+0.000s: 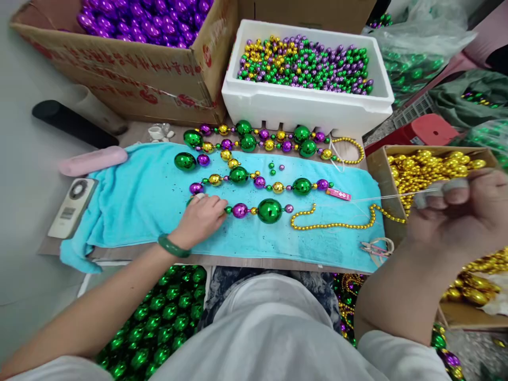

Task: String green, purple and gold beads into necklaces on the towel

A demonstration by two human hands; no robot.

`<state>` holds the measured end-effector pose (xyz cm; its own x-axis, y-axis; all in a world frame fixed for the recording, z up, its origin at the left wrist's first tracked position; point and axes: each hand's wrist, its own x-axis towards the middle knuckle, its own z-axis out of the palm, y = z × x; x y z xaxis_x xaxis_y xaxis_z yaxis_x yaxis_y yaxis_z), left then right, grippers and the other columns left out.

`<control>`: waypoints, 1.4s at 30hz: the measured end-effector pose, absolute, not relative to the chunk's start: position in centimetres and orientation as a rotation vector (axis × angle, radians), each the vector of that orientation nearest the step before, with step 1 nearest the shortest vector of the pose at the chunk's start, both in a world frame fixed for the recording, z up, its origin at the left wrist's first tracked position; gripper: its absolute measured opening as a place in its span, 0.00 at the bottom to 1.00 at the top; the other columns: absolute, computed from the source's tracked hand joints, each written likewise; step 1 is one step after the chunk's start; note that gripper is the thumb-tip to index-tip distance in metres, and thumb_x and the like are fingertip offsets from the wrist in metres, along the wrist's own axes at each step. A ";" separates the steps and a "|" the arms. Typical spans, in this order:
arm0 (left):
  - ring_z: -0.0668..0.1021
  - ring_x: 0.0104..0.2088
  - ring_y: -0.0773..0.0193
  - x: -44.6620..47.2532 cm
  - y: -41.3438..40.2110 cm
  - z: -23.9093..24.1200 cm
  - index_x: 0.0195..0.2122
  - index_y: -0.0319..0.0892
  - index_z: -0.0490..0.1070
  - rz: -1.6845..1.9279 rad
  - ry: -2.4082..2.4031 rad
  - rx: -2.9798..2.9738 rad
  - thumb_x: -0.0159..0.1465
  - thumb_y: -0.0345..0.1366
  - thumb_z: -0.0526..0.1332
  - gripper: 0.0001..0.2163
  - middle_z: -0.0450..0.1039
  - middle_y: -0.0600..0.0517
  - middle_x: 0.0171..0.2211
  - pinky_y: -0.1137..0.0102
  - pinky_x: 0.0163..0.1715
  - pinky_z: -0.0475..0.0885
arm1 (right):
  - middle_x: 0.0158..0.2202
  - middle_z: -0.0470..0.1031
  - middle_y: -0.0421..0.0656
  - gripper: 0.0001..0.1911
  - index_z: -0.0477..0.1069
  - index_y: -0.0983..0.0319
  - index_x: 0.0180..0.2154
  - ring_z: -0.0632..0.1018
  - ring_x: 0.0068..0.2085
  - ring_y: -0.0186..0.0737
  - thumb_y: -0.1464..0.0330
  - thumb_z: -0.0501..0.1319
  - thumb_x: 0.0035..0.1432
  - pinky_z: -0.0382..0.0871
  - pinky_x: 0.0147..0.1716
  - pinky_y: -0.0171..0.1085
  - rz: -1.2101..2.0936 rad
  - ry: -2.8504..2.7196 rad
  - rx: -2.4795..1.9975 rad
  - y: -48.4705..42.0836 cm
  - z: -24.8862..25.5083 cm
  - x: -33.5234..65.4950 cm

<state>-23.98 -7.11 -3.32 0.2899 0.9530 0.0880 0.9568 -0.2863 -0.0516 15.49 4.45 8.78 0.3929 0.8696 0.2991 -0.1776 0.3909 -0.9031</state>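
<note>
My left hand (204, 217), a green bangle on its wrist, is closed over the left end of a bead strand (240, 210) on a turquoise towel (135, 196); the beads under its fingers are hidden. To the right of it, the strand shows purple and gold beads and a large green bead (270, 210). My right hand (460, 206) is raised at the far right, fingers wrapped round a thin clear string (391, 197) pulled taut above the towel. A gold bead chain (337, 226) lies below the string. Behind my left hand rests another bead strand (278, 187) with a pink tag (338, 194).
A foam box (305, 100) of small mixed beads and a carton (130, 79) of purple beads stand behind. Snips (377, 248) lie at the towel's right edge, near a box (387, 180) of gold beads. A white device (72, 206) sits left.
</note>
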 end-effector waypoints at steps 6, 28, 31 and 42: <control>0.73 0.43 0.47 -27.7 -8.0 -2.5 0.42 0.41 0.74 0.093 -1.838 -2.519 0.64 0.37 0.57 0.10 0.73 0.41 0.37 0.53 0.47 0.64 | 0.14 0.61 0.34 0.05 0.71 0.62 0.24 0.61 0.14 0.27 0.73 0.67 0.43 0.45 0.13 0.32 0.919 -0.824 -1.014 4.1 4.4 15.4; 0.76 0.50 0.49 -25.1 10.1 -1.5 0.45 0.39 0.77 0.104 -2.379 -2.638 0.52 0.33 0.65 0.18 0.78 0.43 0.46 0.60 0.52 0.68 | 0.17 0.65 0.35 0.08 0.73 0.62 0.35 0.63 0.19 0.29 0.64 0.63 0.57 0.53 0.16 0.30 1.439 -1.244 -1.100 0.6 1.2 7.4; 0.77 0.44 0.55 -24.4 8.8 -0.6 0.43 0.40 0.75 -0.865 -2.740 -2.438 0.52 0.34 0.65 0.16 0.78 0.45 0.44 0.62 0.48 0.71 | 0.17 0.64 0.35 0.08 0.73 0.62 0.33 0.63 0.19 0.29 0.63 0.63 0.55 0.54 0.17 0.30 1.357 -1.314 -1.155 0.4 0.8 6.9; 0.78 0.28 0.70 -19.8 3.1 2.4 0.37 0.36 0.73 -3.743 -2.508 -0.683 0.65 0.38 0.58 0.10 0.78 0.45 0.33 0.77 0.29 0.75 | 0.18 0.62 0.36 0.11 0.75 0.62 0.30 0.61 0.20 0.30 0.60 0.62 0.55 0.54 0.18 0.32 1.375 -1.461 -1.223 -0.6 -1.9 5.3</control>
<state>-19.76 3.07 2.38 -0.1289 0.9067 -0.4017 -0.7162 0.1950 0.6700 5.28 -0.58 -1.92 -0.2416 0.9674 -0.0756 0.1345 -0.0438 -0.9900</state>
